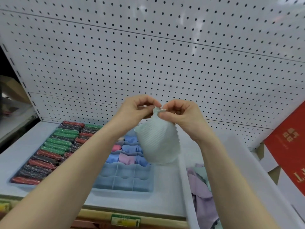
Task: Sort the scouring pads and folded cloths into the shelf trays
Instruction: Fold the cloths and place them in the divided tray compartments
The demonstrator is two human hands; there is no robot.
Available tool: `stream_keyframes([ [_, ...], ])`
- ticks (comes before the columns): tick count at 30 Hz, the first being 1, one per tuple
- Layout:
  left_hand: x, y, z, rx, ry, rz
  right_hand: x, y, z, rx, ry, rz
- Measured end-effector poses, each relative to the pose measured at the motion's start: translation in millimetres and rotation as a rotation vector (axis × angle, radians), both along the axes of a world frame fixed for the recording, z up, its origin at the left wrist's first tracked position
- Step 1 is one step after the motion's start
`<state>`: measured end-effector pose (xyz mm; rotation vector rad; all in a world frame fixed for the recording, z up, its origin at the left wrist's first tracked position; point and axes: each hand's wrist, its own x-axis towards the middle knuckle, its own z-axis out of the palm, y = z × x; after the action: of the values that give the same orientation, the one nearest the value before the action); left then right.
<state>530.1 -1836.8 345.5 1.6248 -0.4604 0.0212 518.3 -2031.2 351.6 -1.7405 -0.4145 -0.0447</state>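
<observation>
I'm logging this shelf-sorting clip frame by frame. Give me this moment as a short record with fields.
left hand: pinching the top edge of the pale green cloth
right hand: pinching the same edge
cloth state: hanging in the air above the shelf
divided blue tray: back cells hold blue and pink cloths, front cells empty
scouring pads: red, green and dark rolls in rows, left tray
white bin: loose lilac cloths, right

Two hands (137,109) hold one pale green cloth (156,142) — below sit two trays (123,182) and one white bin (186,187).
</observation>
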Motion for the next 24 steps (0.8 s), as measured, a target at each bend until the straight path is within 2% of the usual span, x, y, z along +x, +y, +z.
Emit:
stream_keyframes([
  [4,-5.8,-3.2,7.5,-0.045,0.031,-0.025,-3.1,6.6,0.5,0.034,-0.077,-0.077],
  [10,-7.7,-0.8,11.7,0.015,0.013,-0.068,0.0,8.3,5.7,0.005,-0.167,-0.210],
  [13,-6.7,2.0,12.1,0.101,-0.019,-0.080,1.9,7.1,6.6,0.000,-0.143,-0.231],
  [15,-5.0,2.1,12.3,0.168,-0.075,-0.018,3.7,5.5,5.6,-0.029,-0.119,-0.232],
  [18,-5.8,-0.4,13.9,0.184,-0.134,0.063,5.8,3.1,4.5,-0.109,0.006,-0.198],
  [21,-5.7,1.6,16.6,0.193,-0.171,0.127,6.5,1.5,3.2,-0.031,0.092,-0.101],
  [24,-5.5,6.4,19.5,0.208,-0.183,0.176,5.6,-1.2,5.4,0.040,0.112,-0.113],
])
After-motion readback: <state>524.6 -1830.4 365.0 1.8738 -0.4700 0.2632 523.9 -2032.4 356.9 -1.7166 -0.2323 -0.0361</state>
